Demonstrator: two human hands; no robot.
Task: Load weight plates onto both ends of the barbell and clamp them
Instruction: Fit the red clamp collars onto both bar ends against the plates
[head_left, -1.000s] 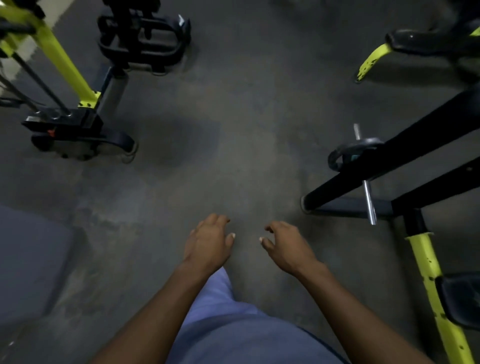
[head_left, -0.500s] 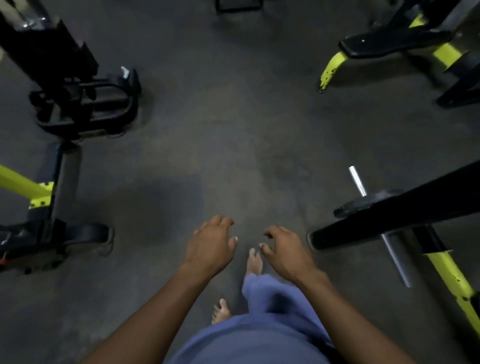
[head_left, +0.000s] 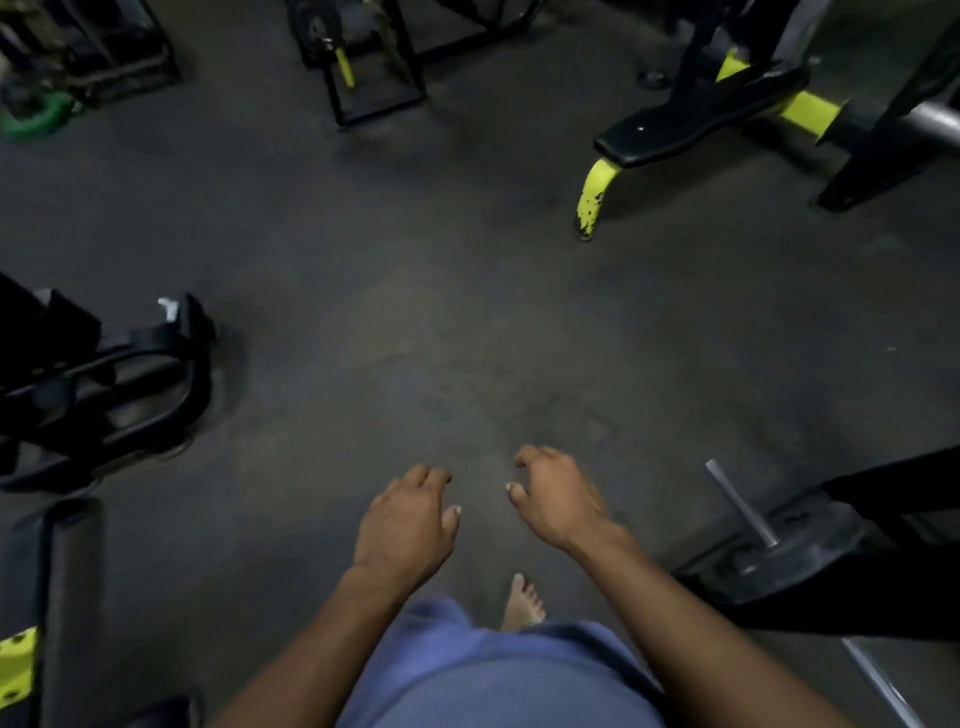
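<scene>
My left hand (head_left: 408, 522) and my right hand (head_left: 558, 501) hang side by side over the dark floor, both empty with fingers loosely curled and apart. At the lower right a silver barbell end (head_left: 740, 504) sticks up through a black weight plate (head_left: 789, 551), partly hidden behind a black frame bar. The plate is about a hand's width right of my right hand. A green weight plate (head_left: 36, 119) lies at the far upper left. No clamp can be made out.
A black bench with a yellow leg (head_left: 701, 124) stands at the upper right. A black machine base (head_left: 119, 384) sits at the left, a black rack (head_left: 374, 67) at the top middle. My bare foot (head_left: 524, 600) is below my hands.
The view has moved forward across the floor. The barbell end and plate slid toward the lower right, the left machine dropped lower, and the bench came closer. Both hands stayed empty.
</scene>
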